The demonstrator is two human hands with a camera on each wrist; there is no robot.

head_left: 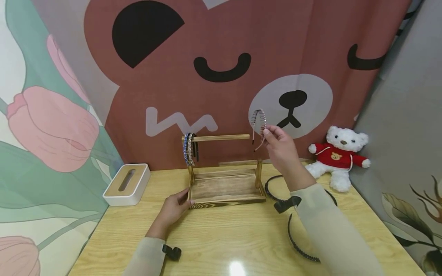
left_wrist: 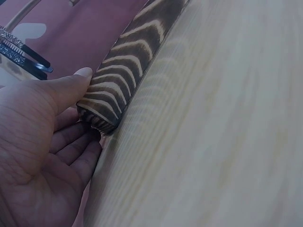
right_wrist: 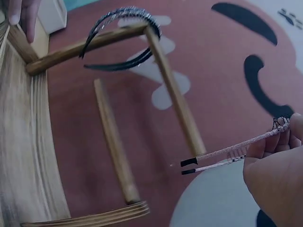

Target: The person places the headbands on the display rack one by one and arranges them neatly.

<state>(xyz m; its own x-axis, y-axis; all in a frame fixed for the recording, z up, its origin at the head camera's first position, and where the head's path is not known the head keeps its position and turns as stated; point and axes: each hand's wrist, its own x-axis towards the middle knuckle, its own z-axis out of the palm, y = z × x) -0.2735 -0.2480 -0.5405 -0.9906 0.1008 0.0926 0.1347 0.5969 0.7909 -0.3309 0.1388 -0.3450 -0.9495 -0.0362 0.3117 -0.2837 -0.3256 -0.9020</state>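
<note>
My right hand (head_left: 281, 147) pinches a pink, toothed headband (head_left: 259, 119), held up beside the free right end of the stand's top bar. In the right wrist view the headband's two black-tipped ends (right_wrist: 189, 162) point toward that bar end. My left hand (head_left: 172, 209) holds the front left corner of the wooden headband stand (head_left: 228, 200); in the left wrist view the thumb lies along its striped front edge (left_wrist: 120, 75) and the fingers curl at the corner. Several headbands (head_left: 189, 149), blue, glittery and black, hang at the bar's left end.
Black headbands lie on the table right of the stand, one (head_left: 298, 245) near the front and others partly behind my right arm. A white teddy bear (head_left: 340, 157) in a red sweater sits at the back right. On the left stands a white tissue box (head_left: 138, 189).
</note>
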